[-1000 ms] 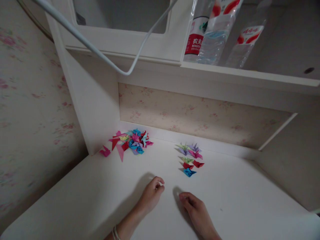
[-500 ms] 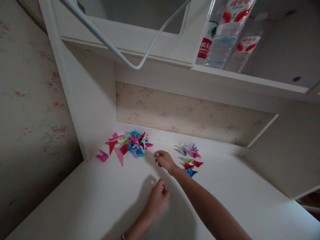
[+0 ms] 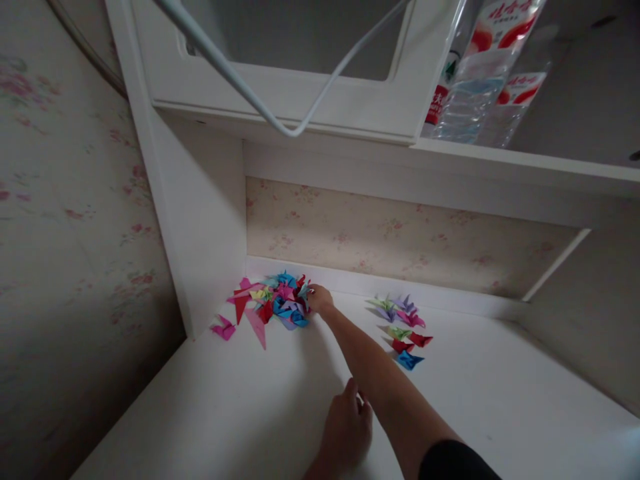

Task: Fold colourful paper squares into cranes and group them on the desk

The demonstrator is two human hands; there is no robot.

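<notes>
My right hand [image 3: 319,298] reaches far across the white desk [image 3: 210,413] to the right edge of a heap of coloured folded paper pieces [image 3: 273,305] by the back left corner. Its fingers curl onto the heap's edge; what they hold, if anything, is hidden. My left hand [image 3: 347,430] rests near the front, fingers curled together, partly under my right forearm. A small group of folded paper cranes [image 3: 403,325] stands in loose rows to the right of my right arm.
A white shelf [image 3: 525,163] overhangs the desk and carries clear plastic water bottles [image 3: 475,87] with red labels. A white cable [image 3: 260,100] loops in front of the upper cabinet. Floral wallpaper covers the back wall and the left wall.
My right hand has moved from the desk's front across to the coloured heap at the back left. My left hand has shifted a little right and nearer. The camera has tilted slightly.
</notes>
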